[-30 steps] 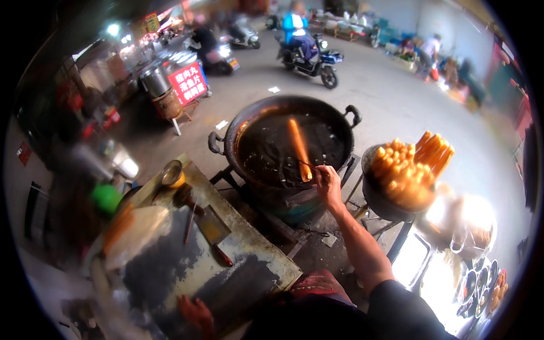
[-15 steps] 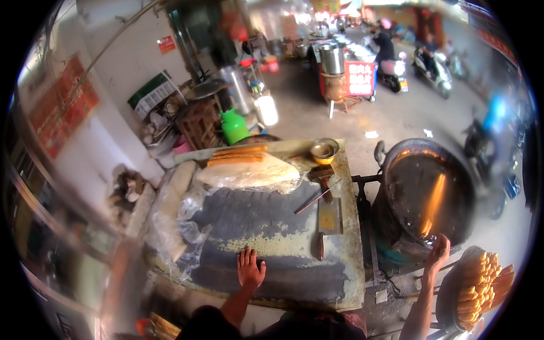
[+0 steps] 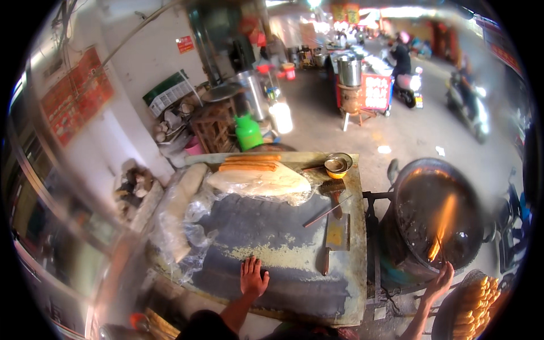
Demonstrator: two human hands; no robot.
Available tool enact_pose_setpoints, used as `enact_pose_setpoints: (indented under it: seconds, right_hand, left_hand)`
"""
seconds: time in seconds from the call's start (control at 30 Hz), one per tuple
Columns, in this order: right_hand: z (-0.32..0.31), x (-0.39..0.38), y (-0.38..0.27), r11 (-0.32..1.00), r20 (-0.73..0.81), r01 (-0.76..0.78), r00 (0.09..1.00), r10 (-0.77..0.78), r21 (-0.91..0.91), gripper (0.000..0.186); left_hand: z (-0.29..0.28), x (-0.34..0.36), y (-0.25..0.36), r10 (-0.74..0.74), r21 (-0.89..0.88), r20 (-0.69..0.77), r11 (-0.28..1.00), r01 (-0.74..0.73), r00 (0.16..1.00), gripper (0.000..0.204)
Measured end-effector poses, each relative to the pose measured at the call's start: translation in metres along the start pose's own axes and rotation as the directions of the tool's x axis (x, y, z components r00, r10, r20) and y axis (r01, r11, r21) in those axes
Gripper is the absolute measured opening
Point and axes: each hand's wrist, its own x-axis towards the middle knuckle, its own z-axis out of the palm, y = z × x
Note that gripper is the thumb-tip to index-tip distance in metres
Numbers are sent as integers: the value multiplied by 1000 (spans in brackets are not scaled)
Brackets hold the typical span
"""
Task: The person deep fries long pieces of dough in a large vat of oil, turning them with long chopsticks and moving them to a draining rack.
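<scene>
chopsticks (image 3: 443, 229) slanting up-right over wok (image 3: 435, 221), right hand (image 3: 439, 280) grip pinching them, left hand (image 3: 253, 277) spread flat

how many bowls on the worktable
1: a small metal bowl at the table's far right corner, beyond the cleaver. Others may be hidden under the plastic sheet.

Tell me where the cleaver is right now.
In the head view the cleaver lies flat on the right part of the dark work board, right of the left hand and left of the wok.
</scene>
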Motion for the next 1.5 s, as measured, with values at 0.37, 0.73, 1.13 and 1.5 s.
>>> enact_pose_setpoints:
  seconds: [0.37,0.73,1.13,1.5]
  right_hand:
    - [6,-12,-21,992,-107,8,994,5,124,31]
    - [7,-16,-28,976,-119,-32,991,59,216,32]
    - [4,-10,-29,956,-76,-85,991,111,281,31]
    - [-3,9,-34,987,-34,-136,990,139,85,27]
  left_hand:
    - [-2,0,2,-7,2,20,1000,7,1000,60]
    - [-2,0,2,0,-23,-10,1000,0,1000,58]
    - [-1,0,2,11,-26,-42,1000,-12,999,57]
    - [-5,1,7,21,-41,-22,999,-22,1000,57]
